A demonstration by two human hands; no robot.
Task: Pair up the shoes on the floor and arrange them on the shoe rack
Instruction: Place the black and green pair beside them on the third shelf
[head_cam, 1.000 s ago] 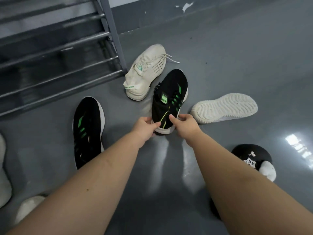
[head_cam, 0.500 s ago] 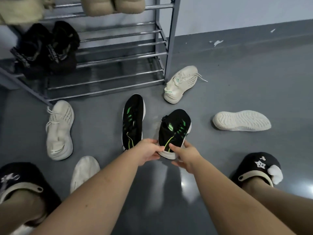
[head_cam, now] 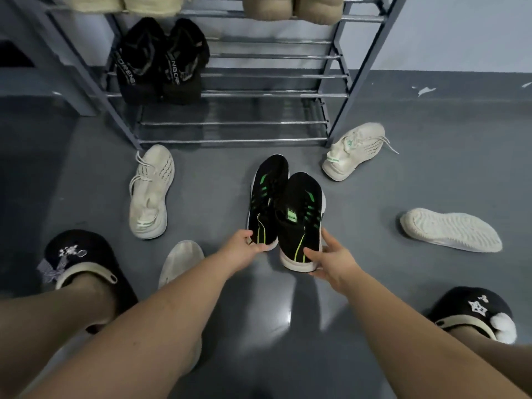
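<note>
Metal shoe rack (head_cam: pixel 339 57) at back w/ a black pair (head_cam: pixel 161 61) on a lower shelf. Grey floor (head_cam: pixel 431 174) in front: two black-green sneakers side by side, touching. Left hand (head_cam: pixel 241 249) grips heel of left sneaker (head_cam: pixel 266 197); right hand (head_cam: pixel 331 259) grips heel of right sneaker (head_cam: pixel 300 214). Cream sneakers (head_cam: pixel 151 191) scattered around.

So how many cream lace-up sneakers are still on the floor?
2: one left of the held black pair, one by the rack's right leg. Other pale floor shoes look different.

top-shelf beige shoes (head_cam: pixel 288 8): cut off by top edge | white shoe (head_cam: pixel 180 260): partly hidden behind left forearm
</note>
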